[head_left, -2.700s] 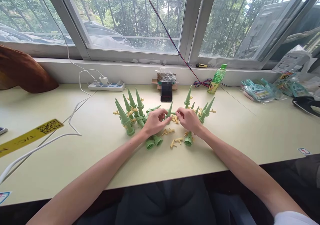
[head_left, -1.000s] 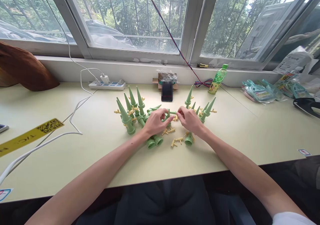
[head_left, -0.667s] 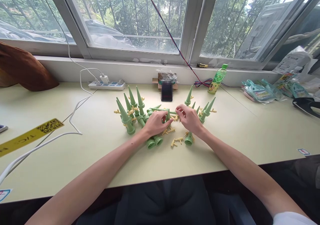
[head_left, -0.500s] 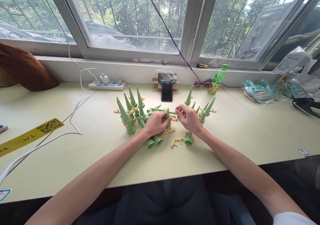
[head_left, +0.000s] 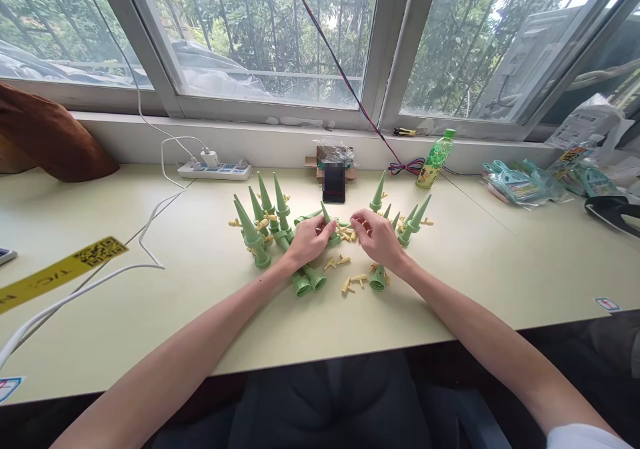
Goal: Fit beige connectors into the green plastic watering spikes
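A green plastic plant-watering spike (head_left: 326, 213) is gripped by my left hand (head_left: 309, 241), its point up and leaning a little left. My right hand (head_left: 376, 236) hovers just to the right, thumb and fingers pinched; whatever they hold is too small to make out. Between and below the hands lie several small yellow valves (head_left: 359, 278). Two green spikes (head_left: 302, 285) lie under my left wrist with their open ends facing me. Standing spikes fitted with yellow valves cluster left (head_left: 247, 226) and right (head_left: 414, 221) of my hands.
Behind the hands, a dark phone (head_left: 334, 184) leans against a small cardboard box (head_left: 351, 173). A green drink bottle (head_left: 434, 161) stands at the back right. Bagged pale-teal items (head_left: 515, 181) lie farther right. On the left are a power strip (head_left: 225, 171) and a white cable (head_left: 145, 230).
My left hand has shifted slightly left and away from me, and the spike in it now tilts left and shows more of its length. My right hand stays in place.
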`<state>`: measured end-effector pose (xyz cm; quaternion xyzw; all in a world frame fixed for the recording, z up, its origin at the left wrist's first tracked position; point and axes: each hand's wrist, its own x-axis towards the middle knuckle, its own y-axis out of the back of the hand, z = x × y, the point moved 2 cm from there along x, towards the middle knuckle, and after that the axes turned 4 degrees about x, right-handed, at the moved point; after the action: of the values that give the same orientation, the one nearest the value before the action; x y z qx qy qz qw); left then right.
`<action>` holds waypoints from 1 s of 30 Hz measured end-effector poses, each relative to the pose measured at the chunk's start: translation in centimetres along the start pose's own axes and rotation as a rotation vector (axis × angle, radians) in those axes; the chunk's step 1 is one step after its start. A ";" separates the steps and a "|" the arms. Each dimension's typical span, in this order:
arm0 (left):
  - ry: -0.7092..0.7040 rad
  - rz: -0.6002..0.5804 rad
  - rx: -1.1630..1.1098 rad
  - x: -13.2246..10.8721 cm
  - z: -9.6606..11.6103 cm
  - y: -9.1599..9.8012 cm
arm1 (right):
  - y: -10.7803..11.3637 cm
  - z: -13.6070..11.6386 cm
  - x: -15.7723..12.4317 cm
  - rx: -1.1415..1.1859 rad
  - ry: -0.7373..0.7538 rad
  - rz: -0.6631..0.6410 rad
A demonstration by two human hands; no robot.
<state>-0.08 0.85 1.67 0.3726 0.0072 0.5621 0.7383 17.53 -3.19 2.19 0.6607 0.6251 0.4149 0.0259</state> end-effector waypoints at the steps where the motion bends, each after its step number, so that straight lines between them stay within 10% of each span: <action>1: 0.000 -0.002 -0.005 0.0 0.0 0.0 | 0.0 0.0 0.0 -0.002 -0.002 -0.002; 30: -0.035 -0.035 -0.020 -0.4 0.5 0.0 | -0.8 0.7 0.0 0.096 0.066 -0.129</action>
<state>0.00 0.22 1.87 0.3746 -0.0049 0.5428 0.7517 17.26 -2.71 1.31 0.6057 0.6859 0.4035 0.0004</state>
